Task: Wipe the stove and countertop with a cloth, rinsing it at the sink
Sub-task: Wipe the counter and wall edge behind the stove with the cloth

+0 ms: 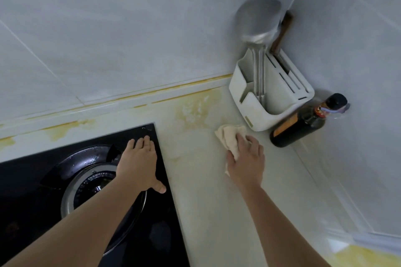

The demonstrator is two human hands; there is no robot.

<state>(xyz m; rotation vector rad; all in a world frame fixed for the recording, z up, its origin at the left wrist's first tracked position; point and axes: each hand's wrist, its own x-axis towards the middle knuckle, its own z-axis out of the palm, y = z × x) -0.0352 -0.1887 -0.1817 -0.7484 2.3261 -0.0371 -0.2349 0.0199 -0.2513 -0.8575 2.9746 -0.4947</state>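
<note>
At the far left sits the black glass stove [152, 212], its round burner [93, 180] ringed in metal with drops of wet or grease on the dark pan support. The left hand [138, 162] lies flat on the stove's right corner, fingers straight and spread, holding nothing and apparently bracing the body. Right of it runs the pale surface [199, 191], blotched with yellow-brown stains that are heaviest towards the back edge and along the seam under the wall tiles [108, 39]. Further right, the right hand [245, 158] presses the cream cloth [230, 134] down on the surface, fingers spread over it and partly bunching it, just short of the white utensil holder [267, 102]. That holder stands in the corner with a steel ladle [258, 21] and a brown-handled knife [282, 32] upright in it, and a dark sauce bottle [301, 123] stands just beside it against the right wall. The chief risk, as I judge it, is a wide stroke to the right: the cloth or knuckles could knock the holder or tip the bottle, which is tall and close by. The braced palm could also slip on glass that looks greasy. The stains seem old and set, so a light pass may only smear them. No sink is in view; the room shows only grey-white tiled walls meeting at this corner.
</note>
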